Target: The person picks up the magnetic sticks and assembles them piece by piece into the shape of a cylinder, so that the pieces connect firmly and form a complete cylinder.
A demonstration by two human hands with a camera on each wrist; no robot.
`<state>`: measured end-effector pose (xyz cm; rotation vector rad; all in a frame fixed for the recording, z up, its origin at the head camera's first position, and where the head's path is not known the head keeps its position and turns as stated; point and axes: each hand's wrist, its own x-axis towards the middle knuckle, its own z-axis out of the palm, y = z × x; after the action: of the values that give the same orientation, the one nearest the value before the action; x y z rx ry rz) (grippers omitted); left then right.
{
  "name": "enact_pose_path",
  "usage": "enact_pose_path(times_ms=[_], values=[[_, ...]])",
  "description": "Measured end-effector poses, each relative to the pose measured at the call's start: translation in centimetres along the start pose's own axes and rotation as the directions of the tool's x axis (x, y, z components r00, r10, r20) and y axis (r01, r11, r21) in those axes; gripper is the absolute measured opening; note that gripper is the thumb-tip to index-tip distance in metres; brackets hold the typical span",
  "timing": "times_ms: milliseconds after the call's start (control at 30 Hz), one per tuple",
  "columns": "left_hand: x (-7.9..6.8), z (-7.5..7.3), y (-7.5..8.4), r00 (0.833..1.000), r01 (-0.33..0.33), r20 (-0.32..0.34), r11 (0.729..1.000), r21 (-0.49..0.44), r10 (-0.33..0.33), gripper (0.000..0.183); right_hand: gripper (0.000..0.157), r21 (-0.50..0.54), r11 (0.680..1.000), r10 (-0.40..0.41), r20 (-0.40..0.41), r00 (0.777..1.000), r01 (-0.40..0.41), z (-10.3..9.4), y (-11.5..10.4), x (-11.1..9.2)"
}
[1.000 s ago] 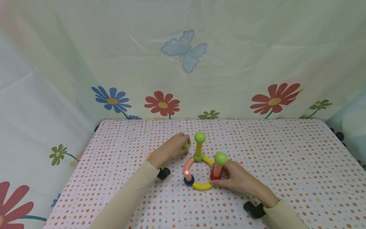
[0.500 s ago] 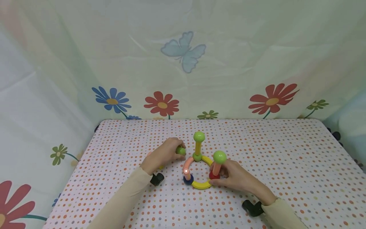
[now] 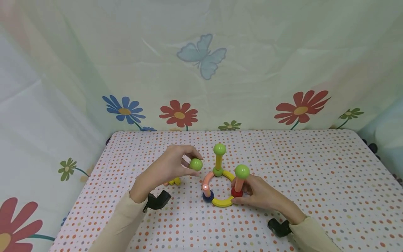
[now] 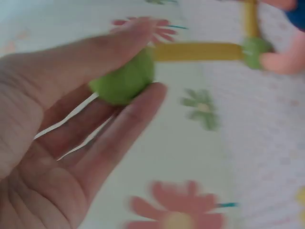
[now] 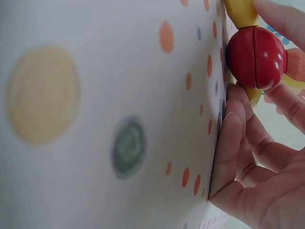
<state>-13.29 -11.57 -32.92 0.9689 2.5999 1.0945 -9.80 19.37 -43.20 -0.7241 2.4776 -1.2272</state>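
My left hand point(image 3: 171, 162) pinches a loose green ball point(image 3: 196, 164) between thumb and fingers, above the table left of the ring; the left wrist view shows the same green ball point(image 4: 125, 78) blurred. My right hand point(image 3: 261, 192) holds the ring at its red ball point(image 3: 237, 193), thumb against the yellow curved rod point(image 5: 242, 12). The ring joins curved rods, a green ball point(image 3: 218, 172) and a blue ball point(image 3: 208, 196). An upright yellow rod point(image 3: 218, 162) and an upright pink rod point(image 3: 239, 184) carry green balls on top. The pink rod point(image 3: 206, 191) on the blue ball has a bare shiny end.
Yellow pieces point(image 3: 175, 181) lie on the table beneath the left forearm, partly hidden along with something pink. The table point(image 3: 308, 168) has a dotted cover and extends to both sides. A flowered curtain point(image 3: 252, 70) hangs behind it.
My left hand has drawn back leftward and turned, bringing the green ball fully into sight. The yellow pieces beneath it are more exposed. My right hand keeps its place on the ring.
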Motion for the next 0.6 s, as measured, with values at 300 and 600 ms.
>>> enact_pose_path(times_ms=[300, 600], values=[[-2.1, 0.2, 6.1, 0.983, -0.158, 0.131, 0.96, 0.229, 0.13, 0.032, 0.031, 0.02, 1.0, -0.011, 0.005, 1.0, 0.01, 0.0, 0.2, -0.1], [-1.9, 1.5, 6.6, 0.985, -0.122, 0.159, 0.927, 0.354, 0.069, 0.029, 0.031, 0.027, 1.0, -0.01, 0.003, 1.0, 0.01, 0.1, 0.2, -0.1]])
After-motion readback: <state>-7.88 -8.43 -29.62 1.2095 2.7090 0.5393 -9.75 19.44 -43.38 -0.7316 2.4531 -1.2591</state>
